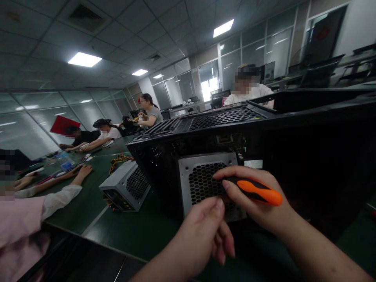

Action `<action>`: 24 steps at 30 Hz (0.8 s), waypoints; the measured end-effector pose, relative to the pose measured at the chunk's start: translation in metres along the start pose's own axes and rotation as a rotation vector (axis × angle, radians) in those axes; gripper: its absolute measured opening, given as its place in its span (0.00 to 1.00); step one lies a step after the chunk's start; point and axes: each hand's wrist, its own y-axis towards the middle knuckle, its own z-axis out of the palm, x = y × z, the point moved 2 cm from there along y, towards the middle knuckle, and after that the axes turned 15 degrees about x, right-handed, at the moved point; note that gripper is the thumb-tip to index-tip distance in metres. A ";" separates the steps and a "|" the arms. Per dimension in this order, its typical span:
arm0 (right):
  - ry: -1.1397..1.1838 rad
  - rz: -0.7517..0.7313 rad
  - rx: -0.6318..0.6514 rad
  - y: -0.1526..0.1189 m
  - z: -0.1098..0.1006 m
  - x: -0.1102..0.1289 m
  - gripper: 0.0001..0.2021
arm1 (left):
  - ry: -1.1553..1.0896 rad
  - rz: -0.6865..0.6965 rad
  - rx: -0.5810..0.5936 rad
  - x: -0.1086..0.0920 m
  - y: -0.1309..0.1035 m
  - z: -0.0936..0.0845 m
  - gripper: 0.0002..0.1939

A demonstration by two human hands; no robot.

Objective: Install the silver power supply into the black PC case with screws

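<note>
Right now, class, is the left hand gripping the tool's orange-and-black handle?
No, the orange-and-black handle lies in the right hand.

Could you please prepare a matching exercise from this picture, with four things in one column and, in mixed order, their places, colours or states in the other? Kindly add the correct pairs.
Things:
1. Hand tool
2. Loose power supply
3. Computer case
4. Table

Places, colours or states:
A. Green
B. Has a honeycomb mesh on its upper side
C. Held in the right hand
D. Grey, to the left of the computer case in the picture

Right pairs: 1-C, 2-D, 3-B, 4-A
</note>
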 end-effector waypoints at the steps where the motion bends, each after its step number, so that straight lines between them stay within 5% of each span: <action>1: 0.000 0.004 -0.001 0.000 0.000 0.000 0.06 | -0.118 0.001 0.035 -0.001 0.006 0.003 0.26; 5: 0.000 0.015 -0.012 0.001 0.001 0.000 0.06 | -0.595 -0.008 0.146 -0.008 0.023 0.014 0.22; 8: 0.013 0.019 -0.017 0.001 0.001 0.000 0.06 | -0.799 0.018 0.101 -0.014 0.025 0.019 0.25; 18: 0.075 0.051 -0.029 0.003 0.000 0.005 0.06 | -1.035 0.204 -0.149 -0.018 0.029 0.024 0.20; 24: 0.092 0.059 -0.024 0.006 0.000 0.008 0.06 | -1.078 0.209 -0.108 -0.023 0.033 0.023 0.23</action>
